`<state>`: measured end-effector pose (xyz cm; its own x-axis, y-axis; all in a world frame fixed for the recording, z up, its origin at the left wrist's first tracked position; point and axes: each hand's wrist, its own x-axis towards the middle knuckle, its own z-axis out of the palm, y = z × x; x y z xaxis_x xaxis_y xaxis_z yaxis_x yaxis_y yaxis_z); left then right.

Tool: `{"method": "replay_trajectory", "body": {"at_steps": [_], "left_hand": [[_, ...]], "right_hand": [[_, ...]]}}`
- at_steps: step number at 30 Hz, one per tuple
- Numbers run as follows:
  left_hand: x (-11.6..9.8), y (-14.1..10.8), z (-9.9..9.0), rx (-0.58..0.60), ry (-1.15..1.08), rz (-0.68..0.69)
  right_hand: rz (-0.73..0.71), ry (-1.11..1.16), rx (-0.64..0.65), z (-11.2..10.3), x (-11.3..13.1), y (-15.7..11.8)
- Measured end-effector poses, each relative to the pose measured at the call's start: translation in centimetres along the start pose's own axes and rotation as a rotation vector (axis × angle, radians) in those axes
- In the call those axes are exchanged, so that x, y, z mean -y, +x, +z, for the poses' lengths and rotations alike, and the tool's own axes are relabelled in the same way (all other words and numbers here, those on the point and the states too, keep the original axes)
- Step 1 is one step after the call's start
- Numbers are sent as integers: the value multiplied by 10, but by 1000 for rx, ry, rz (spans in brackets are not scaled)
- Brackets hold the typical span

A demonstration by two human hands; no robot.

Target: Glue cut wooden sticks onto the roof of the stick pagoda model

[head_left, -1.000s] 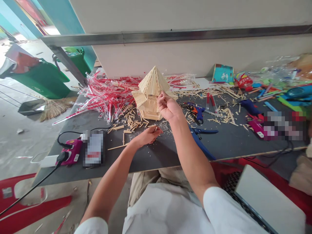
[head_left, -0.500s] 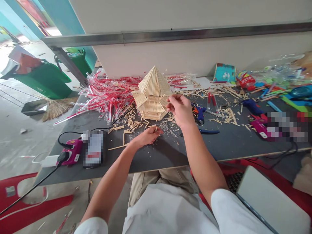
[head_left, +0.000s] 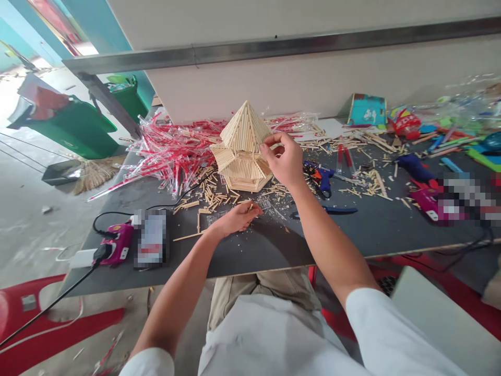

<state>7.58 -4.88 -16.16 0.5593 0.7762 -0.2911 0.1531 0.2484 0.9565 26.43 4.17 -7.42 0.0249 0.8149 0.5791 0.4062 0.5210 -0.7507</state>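
Observation:
A small pavilion-like model (head_left: 246, 130) built of thin wooden sticks stands on the dark table, with a pointed roof, flared eaves and a many-sided base. My right hand (head_left: 285, 159) is at the right side of its roof, thumb and forefinger drawn together at the lower edge. Whether a stick is between those fingertips is hidden. In front of the model, my left hand (head_left: 238, 218) rests low over the table, fingers curled around a short wooden stick (head_left: 250, 207). Short cut sticks (head_left: 213, 193) lie loosely to the left of the model's base.
Red-and-clear plastic wrappers (head_left: 168, 151) heap up at the back left. A blue glue gun (head_left: 324, 179) and a dark blue knife (head_left: 338, 210) lie to the right. A phone (head_left: 151, 240) and purple power strip (head_left: 119, 243) sit at left. A metal rail (head_left: 254, 50) crosses behind.
My right hand has shifted slightly left and up along the model's roof edge. My left hand stays where it was. The view has turned a little.

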Motion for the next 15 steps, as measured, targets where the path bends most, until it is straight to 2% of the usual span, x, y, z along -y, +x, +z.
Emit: {"method": "replay_trajectory", "body": {"at_steps": [9, 15], "left_hand": [[-5, -1, 2, -2, -6, -7], [-11, -4, 3, 11, -28, -35]], "right_hand": [[-19, -27, 41, -2, 1, 4], [-121, -51, 119, -7, 2, 1]]}}
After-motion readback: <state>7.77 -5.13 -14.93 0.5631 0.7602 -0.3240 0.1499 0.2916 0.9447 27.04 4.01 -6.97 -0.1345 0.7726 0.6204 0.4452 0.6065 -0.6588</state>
